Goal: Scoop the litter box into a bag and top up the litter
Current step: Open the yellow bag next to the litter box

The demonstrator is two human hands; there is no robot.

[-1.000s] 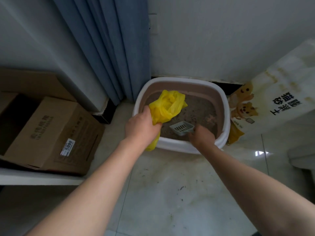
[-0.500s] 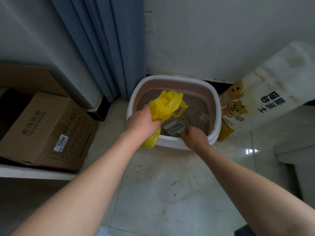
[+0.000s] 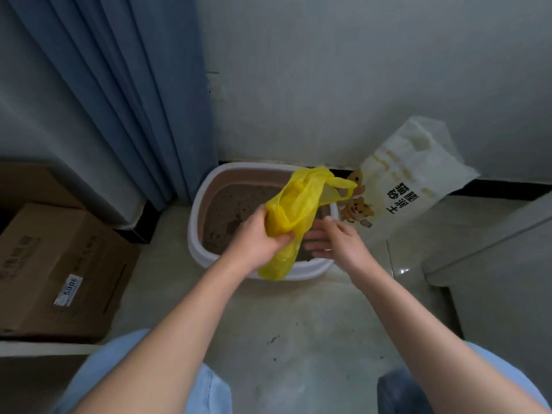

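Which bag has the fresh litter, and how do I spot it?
Look at the white wall behind the litter box. Just right of the box, a big white sack leans against that wall. It has orange cartoon animals and black writing printed on it, unlike the small plain yellow bag held over the box.

Thin plastic, grit and cardboard here.
The yellow bag (image 3: 294, 204) is thin, crinkled, half-translucent plastic. The litter box (image 3: 194, 243) is smooth white-rimmed plastic, and the litter (image 3: 227, 204) is coarse, matt and brown. The litter sack (image 3: 418, 162) is creased and matt, the cardboard box (image 3: 44, 258) dull brown, the curtain (image 3: 134, 100) blue cloth, the floor (image 3: 313, 309) glossy tile.
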